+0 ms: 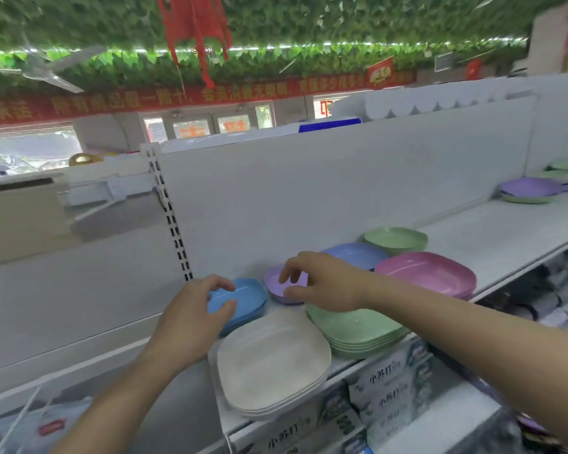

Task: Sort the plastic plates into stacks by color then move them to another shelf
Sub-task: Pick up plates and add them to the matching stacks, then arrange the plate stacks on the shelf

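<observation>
On the shelf (492, 237), one stack of plates (273, 365) sits at the front edge, another stack (358, 332) just right of it, more plates (427, 273) behind them.

White shelf (492, 237) under plate stacks (358, 332)
</observation>
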Available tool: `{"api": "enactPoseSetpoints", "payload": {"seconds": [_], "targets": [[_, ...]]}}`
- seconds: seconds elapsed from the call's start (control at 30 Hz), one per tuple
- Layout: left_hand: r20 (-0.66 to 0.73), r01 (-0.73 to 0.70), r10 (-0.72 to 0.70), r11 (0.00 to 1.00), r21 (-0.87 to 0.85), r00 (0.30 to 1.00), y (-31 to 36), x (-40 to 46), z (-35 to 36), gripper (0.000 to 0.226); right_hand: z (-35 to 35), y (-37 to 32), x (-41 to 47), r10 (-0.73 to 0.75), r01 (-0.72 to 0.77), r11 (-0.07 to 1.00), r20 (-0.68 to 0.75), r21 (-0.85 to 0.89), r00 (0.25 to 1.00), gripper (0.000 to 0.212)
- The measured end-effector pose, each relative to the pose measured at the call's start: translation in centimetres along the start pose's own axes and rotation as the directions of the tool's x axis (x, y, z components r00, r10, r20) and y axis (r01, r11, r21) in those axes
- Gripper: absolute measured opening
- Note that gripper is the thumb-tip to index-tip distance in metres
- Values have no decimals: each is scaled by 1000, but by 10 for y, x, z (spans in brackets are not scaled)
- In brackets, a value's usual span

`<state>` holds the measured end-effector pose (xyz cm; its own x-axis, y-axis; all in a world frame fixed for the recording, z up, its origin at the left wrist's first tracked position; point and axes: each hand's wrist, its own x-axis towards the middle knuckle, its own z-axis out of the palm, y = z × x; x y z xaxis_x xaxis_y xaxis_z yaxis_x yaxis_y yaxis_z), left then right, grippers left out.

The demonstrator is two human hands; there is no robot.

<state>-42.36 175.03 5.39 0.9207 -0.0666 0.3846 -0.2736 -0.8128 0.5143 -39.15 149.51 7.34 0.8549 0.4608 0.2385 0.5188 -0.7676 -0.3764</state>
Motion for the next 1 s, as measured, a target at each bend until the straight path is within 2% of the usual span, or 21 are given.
{"api": "enactPoseSetpoints", "payload": {"seconds": [0.17, 0.43, 0.6, 0.83, 1.0], "targets": [[44, -224, 226, 974, -40, 973, 85, 9, 31, 19, -43, 39, -59, 38, -33, 999, -124, 40, 992, 22], [149, -476, 501, 862, -176, 852, 263, 17, 137, 15, -138, 159, -229, 181, -174, 984, -284, 48, 942, 20], [166, -565, 612, 784, -257, 774, 399, 9, 235, 29, -207, 245, -358, 249, -277, 960, -326, -41, 912, 18], [212, -643, 730, 677, -359, 650, 590, -6, 354, 31, -287, 359, -506, 393, -451, 891, -398, -58, 829, 19], [214, -714, 825, 561, -419, 523, 693, -4, 424, 14, -334, 418, -571, 447, -533, 845, -497, -38, 744, 15]]}}
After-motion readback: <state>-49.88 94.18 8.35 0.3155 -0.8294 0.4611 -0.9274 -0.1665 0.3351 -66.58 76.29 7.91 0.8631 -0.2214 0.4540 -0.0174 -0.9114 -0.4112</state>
